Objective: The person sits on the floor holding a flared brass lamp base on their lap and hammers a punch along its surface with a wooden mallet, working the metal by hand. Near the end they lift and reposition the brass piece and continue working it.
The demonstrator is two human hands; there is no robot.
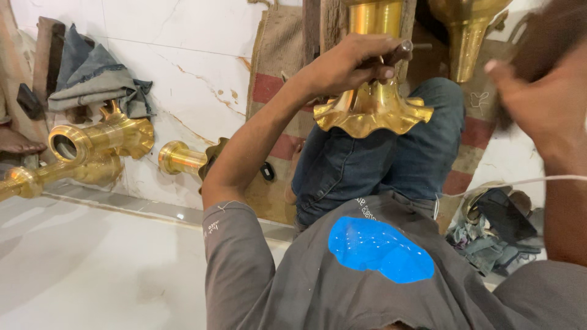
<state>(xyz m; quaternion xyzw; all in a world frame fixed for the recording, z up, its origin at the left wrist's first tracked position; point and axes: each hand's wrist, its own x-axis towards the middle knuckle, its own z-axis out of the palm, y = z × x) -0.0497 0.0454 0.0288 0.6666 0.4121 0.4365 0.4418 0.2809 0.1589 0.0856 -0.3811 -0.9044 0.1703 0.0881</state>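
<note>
Nearest the camera, a grey shirt [367,287] with a blue patch is seen, then blue jeans [379,159] over a raised knee.

The right hand [541,101] is raised close to the lens at the right edge and is blurred; whether its fingers are spread or closed cannot be told, and nothing is clearly held in it. A thin white cord [520,181] is seen crossing below the wrist.

Further out, the left hand [351,64] is curled shut around a dark-handled tool [394,55] with a metal tip, the fingers pressed together on the handle. The tool is held against the neck of the brass piece with the fluted, flared rim [373,113], which stands on the knee, just above the jeans.

Risks, as judged: the brass piece is steadied by one hand only, so a slip of the tool could tip it off the knee or scratch the polished surface. The cord could be snagged by the right arm.

Beyond, on the pale marble floor [92,269], more brass parts [98,143] lie by folded grey cloth [98,79]. Another brass cone [468,36] is seen at the top.
</note>
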